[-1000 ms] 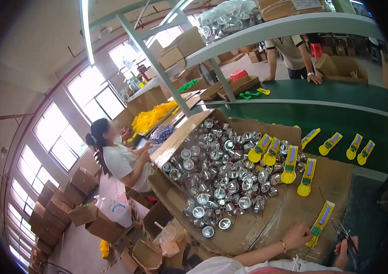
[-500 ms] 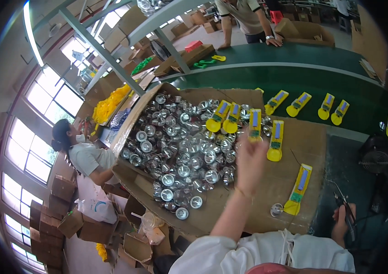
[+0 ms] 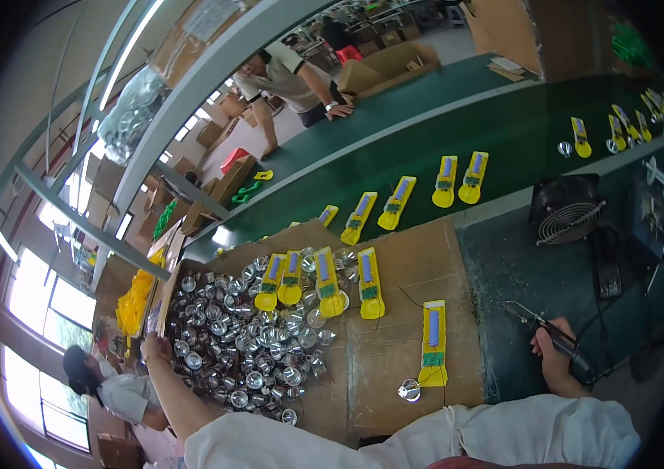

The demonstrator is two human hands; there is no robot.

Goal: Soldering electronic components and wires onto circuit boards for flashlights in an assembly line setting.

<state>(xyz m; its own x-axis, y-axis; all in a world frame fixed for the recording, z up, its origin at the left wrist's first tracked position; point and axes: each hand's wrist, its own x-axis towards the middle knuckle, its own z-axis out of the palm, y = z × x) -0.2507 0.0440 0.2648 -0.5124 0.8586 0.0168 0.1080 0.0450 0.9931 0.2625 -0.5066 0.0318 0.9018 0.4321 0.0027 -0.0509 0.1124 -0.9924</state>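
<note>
The person's left hand (image 3: 157,346) reaches into the pile of shiny silver cups (image 3: 250,344); its grip cannot be told. The right hand (image 3: 552,361) is clenched on a soldering tool (image 3: 547,334) beside 1 yellow part (image 3: 432,344) laid flat on the cardboard surface (image 3: 410,270).

Black pen-shaped tool (image 3: 555,338), thin and tilted, gripped at the bench's dark edge with its tip pointing up-left. Heap of small shiny silver cups (image 3: 246,344) spread over brown cardinal board, many lying open side up.
</note>
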